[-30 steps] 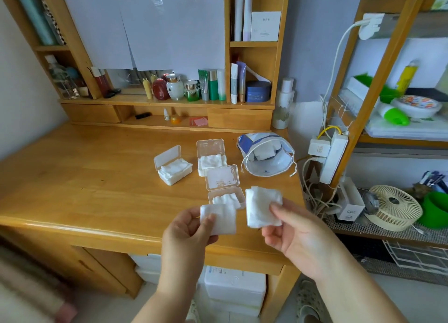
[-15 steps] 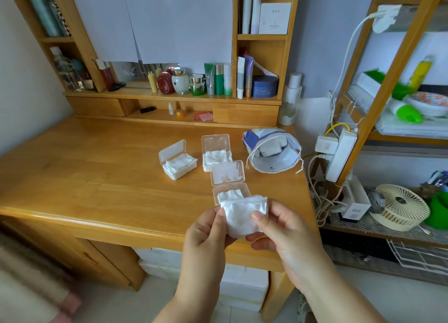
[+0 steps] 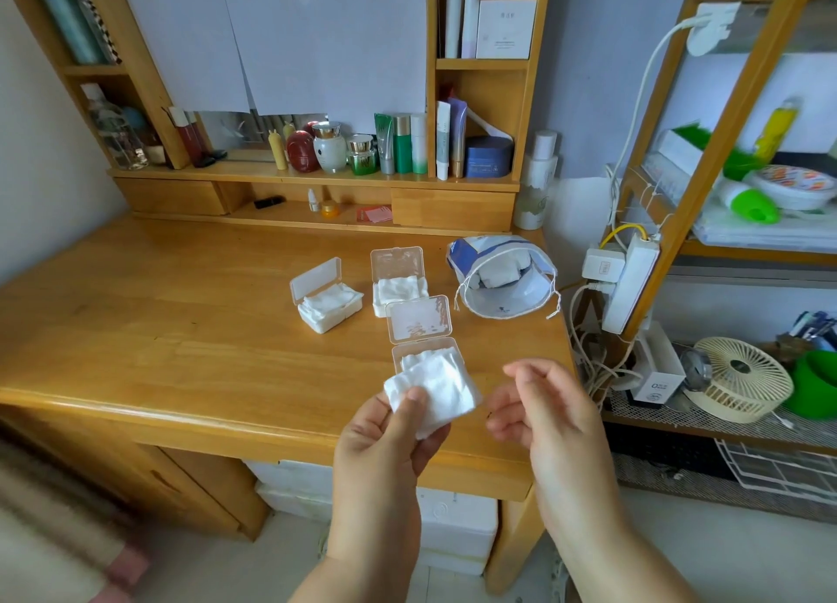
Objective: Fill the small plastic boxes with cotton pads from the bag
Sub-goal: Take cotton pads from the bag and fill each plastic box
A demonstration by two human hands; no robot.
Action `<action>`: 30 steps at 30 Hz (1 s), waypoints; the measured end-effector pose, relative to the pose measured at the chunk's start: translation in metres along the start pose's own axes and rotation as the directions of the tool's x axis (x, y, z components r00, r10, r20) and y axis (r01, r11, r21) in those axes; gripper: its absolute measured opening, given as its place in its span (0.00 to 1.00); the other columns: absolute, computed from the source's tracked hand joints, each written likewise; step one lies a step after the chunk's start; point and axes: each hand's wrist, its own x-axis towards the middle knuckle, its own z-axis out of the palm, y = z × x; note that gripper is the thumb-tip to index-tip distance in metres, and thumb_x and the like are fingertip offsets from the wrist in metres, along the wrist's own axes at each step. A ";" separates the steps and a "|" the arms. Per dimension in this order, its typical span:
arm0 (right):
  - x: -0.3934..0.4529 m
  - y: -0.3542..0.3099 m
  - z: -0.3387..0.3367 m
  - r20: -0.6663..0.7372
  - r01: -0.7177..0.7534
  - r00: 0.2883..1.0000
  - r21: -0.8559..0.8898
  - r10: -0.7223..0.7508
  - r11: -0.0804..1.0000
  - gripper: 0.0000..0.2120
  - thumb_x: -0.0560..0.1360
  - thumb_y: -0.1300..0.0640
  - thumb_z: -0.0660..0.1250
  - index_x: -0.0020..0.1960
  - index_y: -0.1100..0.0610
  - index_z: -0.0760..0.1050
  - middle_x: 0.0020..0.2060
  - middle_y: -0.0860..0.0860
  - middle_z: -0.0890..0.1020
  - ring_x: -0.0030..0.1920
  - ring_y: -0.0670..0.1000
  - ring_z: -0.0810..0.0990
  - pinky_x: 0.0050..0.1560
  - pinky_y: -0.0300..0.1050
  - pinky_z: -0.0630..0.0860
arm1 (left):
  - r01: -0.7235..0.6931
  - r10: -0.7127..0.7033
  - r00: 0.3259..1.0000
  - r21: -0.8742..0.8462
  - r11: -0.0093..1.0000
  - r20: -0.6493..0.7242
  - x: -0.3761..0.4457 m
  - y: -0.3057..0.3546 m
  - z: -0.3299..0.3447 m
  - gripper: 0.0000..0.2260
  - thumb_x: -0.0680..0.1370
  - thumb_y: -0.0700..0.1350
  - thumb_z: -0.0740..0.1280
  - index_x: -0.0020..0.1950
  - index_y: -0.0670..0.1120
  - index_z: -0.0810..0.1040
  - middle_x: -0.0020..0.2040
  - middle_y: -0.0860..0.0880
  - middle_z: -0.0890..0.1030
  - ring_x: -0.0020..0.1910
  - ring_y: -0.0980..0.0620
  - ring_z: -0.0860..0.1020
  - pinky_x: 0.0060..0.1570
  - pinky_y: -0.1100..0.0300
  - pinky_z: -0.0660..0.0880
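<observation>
Pinching cotton pads [image 3: 432,394] flat, left hand [image 3: 385,439], right hand [image 3: 539,403] loose

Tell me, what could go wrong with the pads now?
The left hand pinches the pads by one corner only, so some might slip and fall to the floor. The near box sits close to the desk edge with its lid up; pressing the stack in could nudge it off. It already holds pads, so the stack may overfill it.
</observation>
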 end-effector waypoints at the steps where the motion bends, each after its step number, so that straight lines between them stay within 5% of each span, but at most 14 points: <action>1: -0.003 -0.001 -0.001 0.012 0.063 0.998 -0.058 -0.062 0.996 0.07 0.75 0.48 0.66 0.42 0.50 0.77 0.32 0.51 0.80 0.31 0.49 0.78 0.32 0.38 0.75 | 0.008 -0.008 1.000 -0.009 1.000 -0.010 0.001 0.000 0.000 0.11 0.71 0.46 0.68 0.49 0.42 0.84 0.49 0.43 0.85 0.46 0.51 0.83 0.42 0.63 0.79; 3: -0.007 -0.003 0.001 0.074 0.205 0.978 -0.197 -0.194 0.959 0.10 0.71 0.43 0.68 0.40 0.49 0.77 0.34 0.48 0.79 0.31 0.49 0.77 0.33 0.40 0.74 | 0.016 -0.016 1.000 -0.016 1.000 -0.013 0.002 0.000 -0.001 0.08 0.73 0.44 0.68 0.47 0.43 0.84 0.48 0.43 0.84 0.47 0.51 0.83 0.43 0.62 0.79; 6: -0.007 -0.004 0.007 0.148 0.343 0.939 -0.356 -0.310 0.869 0.08 0.67 0.48 0.73 0.40 0.50 0.77 0.39 0.46 0.78 0.31 0.49 0.75 0.32 0.41 0.73 | 0.036 -0.035 0.999 -0.051 0.998 0.006 0.001 -0.001 -0.001 0.06 0.75 0.42 0.67 0.44 0.45 0.84 0.47 0.41 0.84 0.48 0.47 0.83 0.44 0.60 0.79; 11: -0.006 0.001 0.010 0.055 0.241 0.968 -0.490 -0.246 0.838 0.10 0.65 0.55 0.78 0.37 0.48 0.76 0.31 0.43 0.76 0.27 0.45 0.74 0.28 0.29 0.67 | 0.032 -0.029 0.999 -0.099 0.995 0.030 -0.002 -0.001 0.002 0.09 0.73 0.43 0.67 0.49 0.42 0.83 0.50 0.38 0.83 0.50 0.44 0.83 0.44 0.60 0.79; 19: -0.010 -0.005 0.007 0.233 0.554 0.801 -0.637 -0.551 0.536 0.04 0.72 0.58 0.70 0.38 0.56 0.80 0.39 0.46 0.79 0.33 0.47 0.76 0.31 0.45 0.74 | 0.043 -0.035 0.998 -0.145 0.988 0.058 -0.003 -0.008 0.001 0.15 0.75 0.43 0.65 0.59 0.39 0.77 0.55 0.38 0.82 0.56 0.43 0.81 0.54 0.55 0.78; 23: -0.010 -0.005 0.006 0.270 0.607 0.783 -0.528 -0.560 0.594 0.05 0.74 0.59 0.66 0.40 0.58 0.77 0.38 0.46 0.80 0.34 0.46 0.76 0.33 0.42 0.74 | 0.048 -0.033 0.995 -0.152 0.987 0.094 -0.004 -0.008 0.000 0.16 0.74 0.44 0.65 0.60 0.38 0.76 0.55 0.38 0.82 0.56 0.42 0.81 0.53 0.56 0.79; 25: -0.011 -0.004 0.008 0.219 0.547 0.828 -0.517 -0.517 0.658 0.02 0.72 0.59 0.68 0.42 0.55 0.76 0.34 0.43 0.79 0.32 0.44 0.75 0.32 0.39 0.73 | 0.037 -0.024 0.994 -0.132 0.991 0.104 -0.005 -0.008 -0.001 0.17 0.74 0.44 0.65 0.60 0.38 0.76 0.55 0.37 0.82 0.56 0.42 0.80 0.54 0.55 0.79; 28: -0.009 -0.003 0.011 0.126 0.411 0.909 -0.416 -0.396 0.811 0.10 0.67 0.57 0.72 0.46 0.50 0.74 0.36 0.44 0.80 0.31 0.46 0.75 0.32 0.33 0.70 | 0.007 0.003 0.994 -0.093 0.996 0.111 -0.006 -0.007 -0.002 0.16 0.73 0.44 0.66 0.58 0.38 0.78 0.54 0.36 0.82 0.54 0.41 0.81 0.51 0.57 0.79; 30: -0.006 -0.003 0.012 0.110 0.391 0.918 -0.413 -0.382 0.822 0.11 0.67 0.56 0.71 0.47 0.49 0.74 0.37 0.44 0.80 0.32 0.46 0.76 0.33 0.33 0.70 | -0.013 0.022 0.992 -0.069 0.998 0.125 -0.007 -0.008 -0.001 0.14 0.73 0.43 0.67 0.57 0.39 0.78 0.53 0.36 0.82 0.53 0.41 0.81 0.50 0.57 0.79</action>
